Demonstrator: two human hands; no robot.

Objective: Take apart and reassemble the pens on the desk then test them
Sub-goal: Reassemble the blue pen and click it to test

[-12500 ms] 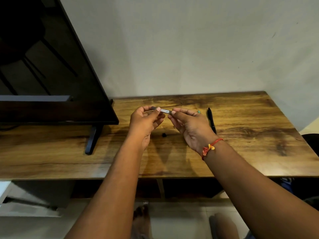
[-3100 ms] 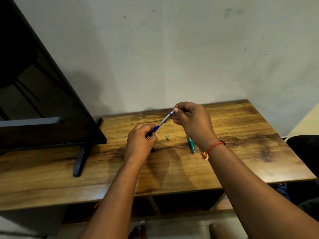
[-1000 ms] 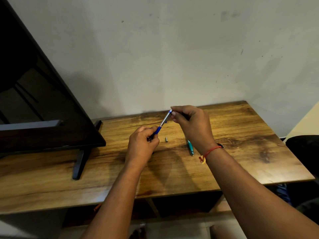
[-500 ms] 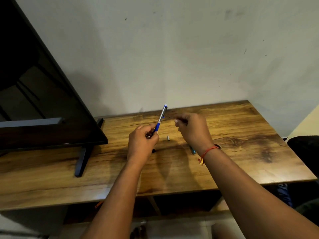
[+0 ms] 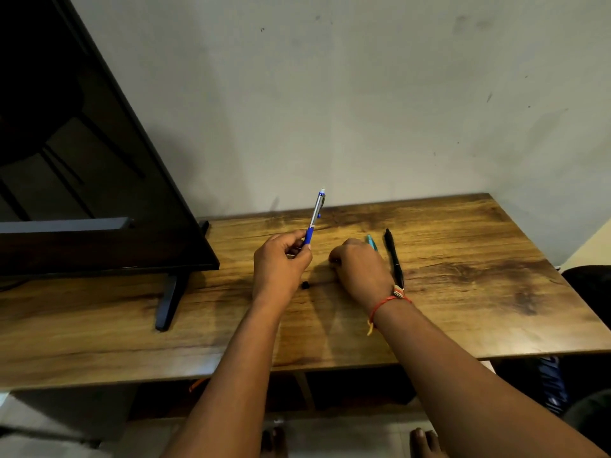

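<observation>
Wood desk — black pen, teal pen beside it, sm. black bit, TV foot at left.

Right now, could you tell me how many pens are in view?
3: a blue pen in the left hand; a teal pen on the desk, partly hidden behind the right hand; a black pen beside it. More could be hidden.

The left hand holds the blue pen nearly upright. The right hand rests on the worktop, beside the teal pen.
</observation>
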